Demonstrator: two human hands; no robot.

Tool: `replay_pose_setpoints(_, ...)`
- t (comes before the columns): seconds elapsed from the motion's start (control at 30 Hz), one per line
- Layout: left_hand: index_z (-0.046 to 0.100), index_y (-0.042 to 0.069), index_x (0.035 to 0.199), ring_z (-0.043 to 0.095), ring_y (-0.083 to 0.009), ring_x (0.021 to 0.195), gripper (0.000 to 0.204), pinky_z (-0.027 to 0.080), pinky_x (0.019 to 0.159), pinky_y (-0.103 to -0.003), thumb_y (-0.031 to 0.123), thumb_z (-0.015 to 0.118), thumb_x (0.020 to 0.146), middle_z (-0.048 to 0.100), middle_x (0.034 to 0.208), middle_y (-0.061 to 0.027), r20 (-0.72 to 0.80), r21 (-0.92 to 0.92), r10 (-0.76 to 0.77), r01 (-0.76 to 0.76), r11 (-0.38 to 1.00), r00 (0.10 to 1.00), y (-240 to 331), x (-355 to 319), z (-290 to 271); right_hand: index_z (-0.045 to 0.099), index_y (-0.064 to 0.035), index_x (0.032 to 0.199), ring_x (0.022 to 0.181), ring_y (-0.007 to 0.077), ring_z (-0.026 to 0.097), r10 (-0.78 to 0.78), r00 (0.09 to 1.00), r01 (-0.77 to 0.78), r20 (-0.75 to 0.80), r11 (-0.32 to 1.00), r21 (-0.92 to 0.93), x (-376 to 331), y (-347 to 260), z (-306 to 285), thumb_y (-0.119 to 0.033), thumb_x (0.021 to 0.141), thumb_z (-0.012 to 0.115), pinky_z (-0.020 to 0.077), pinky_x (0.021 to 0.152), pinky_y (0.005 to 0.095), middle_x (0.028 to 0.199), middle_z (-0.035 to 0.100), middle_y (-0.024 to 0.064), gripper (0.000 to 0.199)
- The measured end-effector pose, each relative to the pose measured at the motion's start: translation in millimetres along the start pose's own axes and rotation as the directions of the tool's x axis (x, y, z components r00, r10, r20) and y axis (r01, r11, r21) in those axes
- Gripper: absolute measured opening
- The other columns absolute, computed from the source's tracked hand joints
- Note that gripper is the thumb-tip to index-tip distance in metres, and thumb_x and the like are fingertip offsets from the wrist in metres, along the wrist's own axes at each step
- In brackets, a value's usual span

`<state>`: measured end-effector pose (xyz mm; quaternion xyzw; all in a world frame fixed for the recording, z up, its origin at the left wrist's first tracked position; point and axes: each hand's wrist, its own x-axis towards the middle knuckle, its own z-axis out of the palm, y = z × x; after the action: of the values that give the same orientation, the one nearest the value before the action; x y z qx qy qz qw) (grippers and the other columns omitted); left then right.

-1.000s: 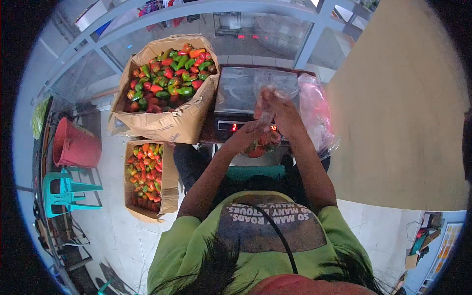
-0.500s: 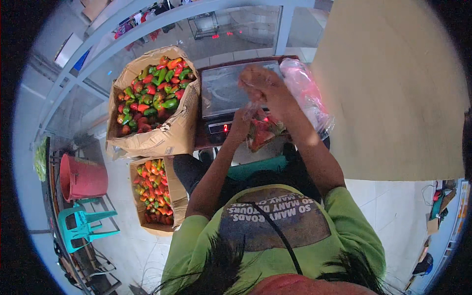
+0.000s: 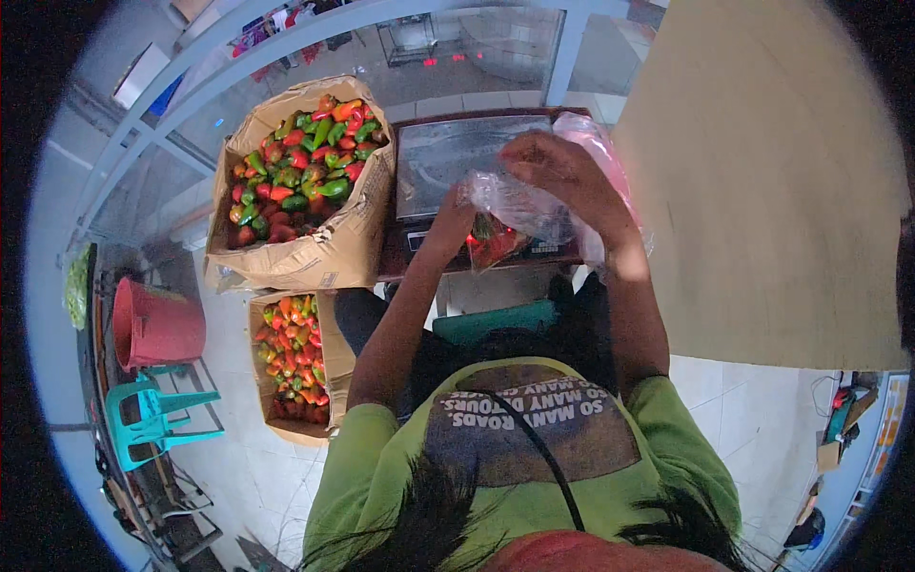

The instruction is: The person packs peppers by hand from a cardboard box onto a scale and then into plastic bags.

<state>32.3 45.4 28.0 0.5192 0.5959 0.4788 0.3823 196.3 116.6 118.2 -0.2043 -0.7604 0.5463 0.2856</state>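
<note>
1. The left hand (image 3: 456, 221) sits near the middle of the frame, just above centre, its fingers closed on the lower left edge of a clear plastic bag (image 3: 519, 212).
2. The right hand (image 3: 562, 172) is higher and to the right, fingers curled and pinching the top of the same bag.
3. The bag hangs between the two hands, in front of a weighing scale (image 3: 457, 162); red and green peppers (image 3: 491, 243) show through its lower part.
4. The scale's steel pan lies in the upper middle of the frame, with its dark body below it.
5. A large cardboard box (image 3: 329, 253) heaped with red, green and orange peppers stands just left of the scale, touching its side.
6. A second, smaller box (image 3: 329, 357) of peppers lies lower left, below the first.
7. A red bucket (image 3: 152, 324) and a teal plastic chair (image 3: 152, 415) stand at the far left.
8. A wide tan board (image 3: 772, 181) fills the right of the frame.
</note>
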Motion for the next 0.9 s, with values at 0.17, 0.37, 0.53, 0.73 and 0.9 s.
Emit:
replay_pose_setpoints(0.17,0.049,-0.001,0.107,0.047,-0.0226,0.102,0.030,0.034,0.089,-0.033,0.011,0.038,0.081,0.052,0.106,-0.0147,0.189,0.036,0.176,-0.186,0.982,0.966,-4,17,-13,0.051,-0.0045,0.101,0.087,0.0142,0.052,0.134,0.988,-0.134,0.074,0.991,-0.005,-14,-18,8,-0.027,0.078,0.058,0.0409,0.077,0.0264,0.093,0.056,0.0050,0.033)
replay_pose_setpoints(0.37,0.048,-0.001,0.107,0.049,-0.0297,0.098,0.035,0.034,0.090,-0.035,0.017,0.051,0.078,0.052,0.104,-0.0177,0.225,-0.131,0.350,-0.327,0.936,0.910,4,20,-11,0.051,-0.0040,0.096,0.082,0.0134,0.052,-0.001,0.997,-0.002,-0.075,0.999,-0.034,-7,7,29,-0.017,0.080,0.051,0.0422,0.068,0.0245,0.086,0.055,0.0062,0.020)
replay_pose_setpoints(0.53,0.046,0.000,0.107,0.052,-0.0314,0.090,0.048,0.038,0.085,-0.035,0.026,0.064,0.071,0.053,0.097,-0.0173,0.012,0.379,0.324,-0.304,0.874,0.946,-27,4,-7,0.049,-0.0039,0.079,0.070,0.0076,0.045,0.074,0.974,0.012,-0.216,0.927,0.374,4,-15,28,-0.010,0.078,0.047,0.0379,0.064,0.0199,0.072,0.047,-0.0006,0.006)
replay_pose_setpoints(0.73,0.046,0.000,0.104,0.052,-0.0294,0.092,0.046,0.040,0.081,-0.036,0.029,0.064,0.072,0.054,0.096,-0.0159,-0.082,0.358,0.117,-0.081,0.930,0.990,-23,-24,-11,0.047,-0.0064,0.075,0.066,0.0056,0.040,-0.024,0.975,0.089,-0.219,0.952,0.292,11,-1,33,-0.011,0.078,0.049,0.0307,0.060,0.0175,0.071,0.043,-0.0026,0.006)
replay_pose_setpoints(0.9,0.049,0.002,0.105,0.054,-0.0228,0.092,0.044,0.040,0.082,-0.033,0.027,0.065,0.071,0.058,0.095,-0.0108,0.031,0.026,0.004,-0.005,1.000,1.000,-26,-24,-17,0.047,-0.0069,0.075,0.065,0.0057,0.039,-0.033,0.977,0.090,-0.213,0.961,0.263,13,7,28,-0.012,0.078,0.048,0.0300,0.059,0.0182,0.072,0.042,-0.0026,0.007)
